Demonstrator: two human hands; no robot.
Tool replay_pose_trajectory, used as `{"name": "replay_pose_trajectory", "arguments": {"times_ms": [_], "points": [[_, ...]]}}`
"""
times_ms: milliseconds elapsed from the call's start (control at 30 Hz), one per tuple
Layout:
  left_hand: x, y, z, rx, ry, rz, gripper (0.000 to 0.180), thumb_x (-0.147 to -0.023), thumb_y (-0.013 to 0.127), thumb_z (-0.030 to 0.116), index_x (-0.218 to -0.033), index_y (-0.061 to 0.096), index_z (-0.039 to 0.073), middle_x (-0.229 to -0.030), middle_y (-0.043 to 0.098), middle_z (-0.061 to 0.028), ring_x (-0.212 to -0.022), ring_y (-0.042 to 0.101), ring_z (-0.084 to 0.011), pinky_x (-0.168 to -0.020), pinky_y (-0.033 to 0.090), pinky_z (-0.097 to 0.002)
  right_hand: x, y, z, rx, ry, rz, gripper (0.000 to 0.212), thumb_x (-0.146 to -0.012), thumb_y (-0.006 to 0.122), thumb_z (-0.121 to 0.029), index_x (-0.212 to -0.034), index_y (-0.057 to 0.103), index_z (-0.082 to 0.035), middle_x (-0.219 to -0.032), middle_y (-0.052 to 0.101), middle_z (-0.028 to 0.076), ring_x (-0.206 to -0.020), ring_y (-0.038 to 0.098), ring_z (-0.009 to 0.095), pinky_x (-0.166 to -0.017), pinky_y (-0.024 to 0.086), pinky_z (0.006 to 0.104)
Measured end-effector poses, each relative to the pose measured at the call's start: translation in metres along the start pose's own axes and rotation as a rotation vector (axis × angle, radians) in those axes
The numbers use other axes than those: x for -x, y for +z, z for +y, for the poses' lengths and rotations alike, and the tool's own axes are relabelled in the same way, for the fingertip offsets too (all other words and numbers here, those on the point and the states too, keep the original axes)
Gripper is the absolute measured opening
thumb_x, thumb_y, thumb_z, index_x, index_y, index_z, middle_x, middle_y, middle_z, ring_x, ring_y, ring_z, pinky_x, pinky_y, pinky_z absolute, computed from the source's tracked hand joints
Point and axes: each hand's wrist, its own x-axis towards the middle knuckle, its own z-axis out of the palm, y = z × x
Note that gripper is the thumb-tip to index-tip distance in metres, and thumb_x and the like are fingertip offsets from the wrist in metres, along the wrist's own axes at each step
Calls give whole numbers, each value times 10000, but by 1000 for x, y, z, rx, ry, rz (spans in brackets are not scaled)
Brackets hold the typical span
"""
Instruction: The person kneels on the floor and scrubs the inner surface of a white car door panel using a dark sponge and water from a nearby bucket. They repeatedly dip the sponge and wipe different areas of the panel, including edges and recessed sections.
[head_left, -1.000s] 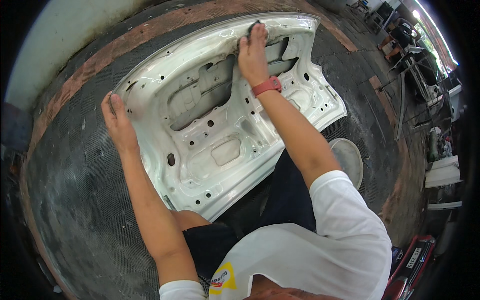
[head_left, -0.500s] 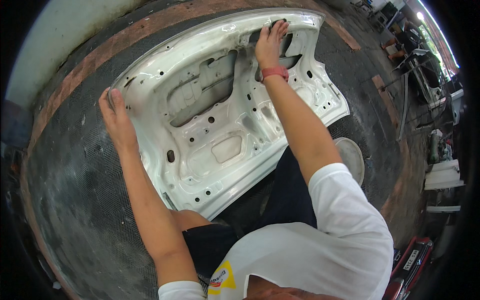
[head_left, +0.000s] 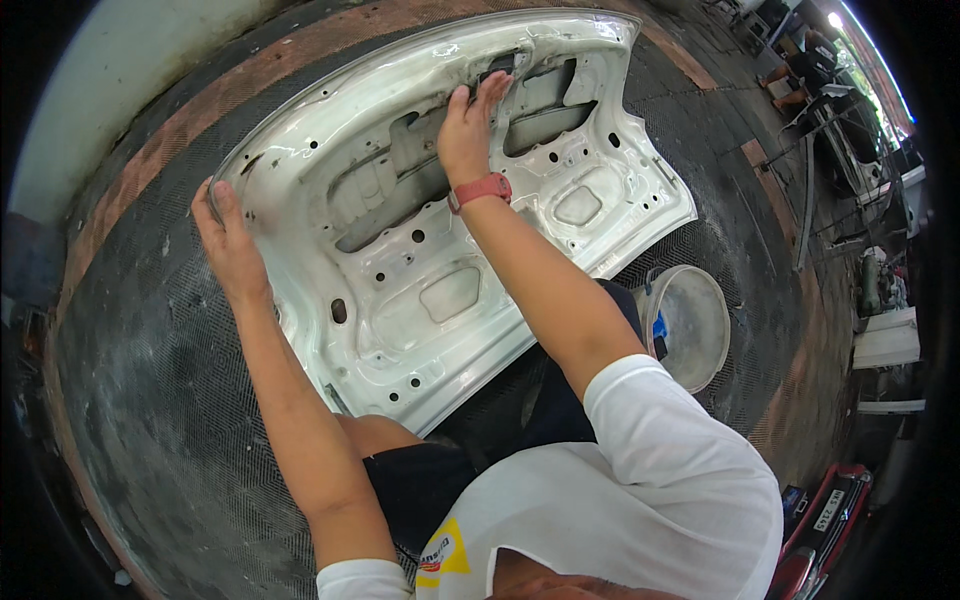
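A white car trunk lid (head_left: 450, 335) leans in front of me with its inner side showing, full of cutouts and small holes. My left hand (head_left: 228, 228) is closed round its left edge, thumb on the inner face and fingers behind the rim. Over the middle of the lid, beside the large cutouts, my right hand (head_left: 470, 135) presses with fairly straight fingers and the thumb apart. Something dark shows at those fingertips; it is mostly hidden beneath them, so I cannot make out its kind. A red watch (head_left: 481, 192) circles my right wrist.
A pale round bucket (head_left: 697, 325) with something blue by its rim stands right of my knees. Dark textured matting (head_left: 170, 400) covers the floor. A pale wall (head_left: 150, 60) rises at far left. Far right are a person (head_left: 815, 65), car parts and a red bumper (head_left: 822, 530).
My right hand has moved left and nearer, from the lid's upper right to its middle. The bucket is less hidden by my arm. My left hand keeps its grip on the edge.
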Motion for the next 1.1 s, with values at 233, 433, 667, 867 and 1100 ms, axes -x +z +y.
{"name": "replay_pose_trajectory", "arguments": {"times_ms": [233,433,667,867,1100], "points": [[-2,-1,-4,47,-27,13,611,-1139,559,523,-1489,558,23,-1425,604,-138,-1331,566,-251,-1171,414,-392,-10,1,25,-126,135,61,806,-1177,383,-359,-1711,-48,64,-1781,-121,335,-1679,-71,435,-1375,26,461],[-6,1,-13,38,-17,37,540,-1156,555,455,-1486,555,27,-1436,600,-125,-1326,572,-239,-1144,442,-381,25,-112,45,-125,332,-359,652,-1123,465,-321,-1697,333,-44,-1645,448,271,-1462,513,341,-1164,483,428],[16,18,0,-105,-3,11,768,-1122,542,577,-1675,338,85,-1682,381,-226,-1501,479,-362,-1227,426,-459,109,-436,50,-207,622,312,471,-1044,429,-84,-1454,661,-66,-1479,639,169,-1240,703,299,-925,670,510],[17,18,-20,-505,179,74,1019,-1121,433,662,-1737,-24,-9,-1808,20,-287,-1682,116,-399,-1363,142,-507,187,-547,184,138,1008,247,366,-1040,549,-92,-1378,677,-36,-1373,673,139,-1253,669,346,-791,691,531],[44,19,-9,-844,251,-3,977,-1131,422,638,-1743,-1,5,-1817,4,-268,-1697,25,-375,-1364,76,-516,246,-513,349,926,1205,-748,360,-1028,643,-166,-1359,678,-29,-1214,651,151,-1052,634,301,-744,638,441]]}}
